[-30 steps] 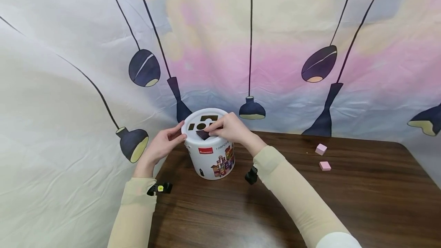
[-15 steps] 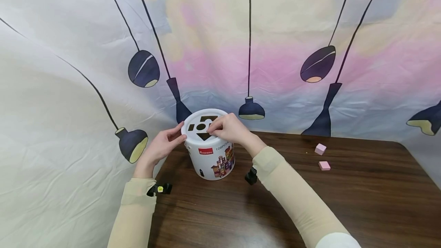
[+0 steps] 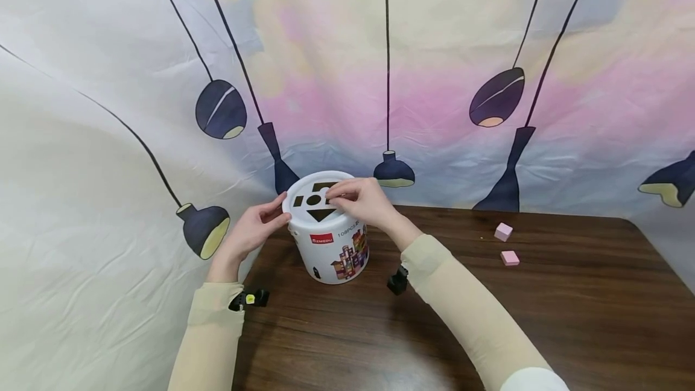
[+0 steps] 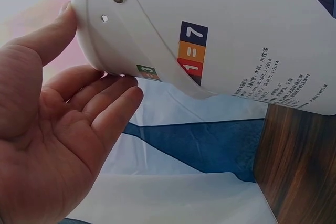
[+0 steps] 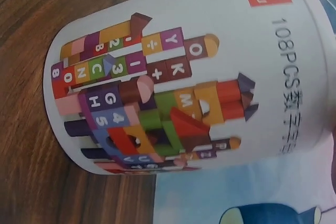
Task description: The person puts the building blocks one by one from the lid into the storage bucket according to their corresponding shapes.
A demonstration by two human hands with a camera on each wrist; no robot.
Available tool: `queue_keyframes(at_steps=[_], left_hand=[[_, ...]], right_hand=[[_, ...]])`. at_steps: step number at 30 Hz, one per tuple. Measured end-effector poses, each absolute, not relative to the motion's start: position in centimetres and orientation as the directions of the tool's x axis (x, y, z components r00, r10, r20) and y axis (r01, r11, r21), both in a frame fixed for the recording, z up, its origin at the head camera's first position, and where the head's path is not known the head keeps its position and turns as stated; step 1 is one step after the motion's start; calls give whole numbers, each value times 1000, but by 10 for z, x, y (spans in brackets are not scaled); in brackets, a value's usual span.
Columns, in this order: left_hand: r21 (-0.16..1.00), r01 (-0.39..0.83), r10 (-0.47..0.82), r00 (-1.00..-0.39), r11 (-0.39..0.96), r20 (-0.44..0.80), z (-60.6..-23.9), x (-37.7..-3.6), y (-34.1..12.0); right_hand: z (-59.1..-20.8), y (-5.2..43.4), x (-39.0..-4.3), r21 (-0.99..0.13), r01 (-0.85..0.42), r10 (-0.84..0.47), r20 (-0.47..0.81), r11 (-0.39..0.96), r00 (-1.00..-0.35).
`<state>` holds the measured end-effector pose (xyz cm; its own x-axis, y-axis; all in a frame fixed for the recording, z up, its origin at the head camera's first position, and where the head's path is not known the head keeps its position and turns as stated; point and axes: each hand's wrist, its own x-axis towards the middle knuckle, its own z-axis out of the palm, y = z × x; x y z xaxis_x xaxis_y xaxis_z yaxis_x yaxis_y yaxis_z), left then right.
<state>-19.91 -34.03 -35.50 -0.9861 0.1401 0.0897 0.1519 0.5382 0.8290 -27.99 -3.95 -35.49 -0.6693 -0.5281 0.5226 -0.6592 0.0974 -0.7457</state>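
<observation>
A white toy-block bucket (image 3: 327, 261) stands upright at the table's left back, a coloured block-tower print on its side. Its white lid (image 3: 302, 212) has several shaped openings, among them a triangular opening (image 3: 320, 215) at the front. My left hand (image 3: 252, 231) touches the rim from the left. In the left wrist view, its thumb lies at the lid's edge and its extended fingers lean on the wall under the rim. Above the lid's right part hovers my right hand (image 3: 371, 203), fingers loosely bent, no block visible in it. The right wrist view mostly shows the bucket's printed side (image 5: 210, 24).
Two small pink blocks (image 3: 503, 232) lie on the brown wooden table (image 3: 570, 312) to the right. Behind the table hangs a cloth backdrop (image 3: 434, 107) printed with lamps. A white plastic carry handle (image 4: 157, 40) hangs along the bucket's side.
A dark block was in my right fingers over the triangular opening one second ago; it has since gone from sight. The right hand has lifted slightly and loosened. My left hand stays at the rim.
</observation>
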Motion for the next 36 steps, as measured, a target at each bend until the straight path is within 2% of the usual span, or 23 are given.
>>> queue_keyframes(at_steps=[6, 11, 21, 34, 36], left_hand=[[845, 154, 140, -986, 512, 95, -358, -198, -341], [865, 158, 151, -984, 476, 97, -362, -199, -338], [877, 251, 175, -965, 411, 194, -373, -203, -339], [866, 232, 149, -972, 444, 184, -375, -207, -342], [865, 231, 141, -972, 446, 187, -374, -206, -342]], right_hand=[[-368, -12, -286, -788, -615, -386, 570, -9, -725], [-383, 25, -289, -804, -595, -337, 565, -18, -753], [-431, 114, -289, -838, -511, -270, 456, 191, -848], [-473, 209, -278, -849, -331, -205, 267, 413, -942], [-477, 224, -274, -877, -274, -192, 213, 394, -958]])
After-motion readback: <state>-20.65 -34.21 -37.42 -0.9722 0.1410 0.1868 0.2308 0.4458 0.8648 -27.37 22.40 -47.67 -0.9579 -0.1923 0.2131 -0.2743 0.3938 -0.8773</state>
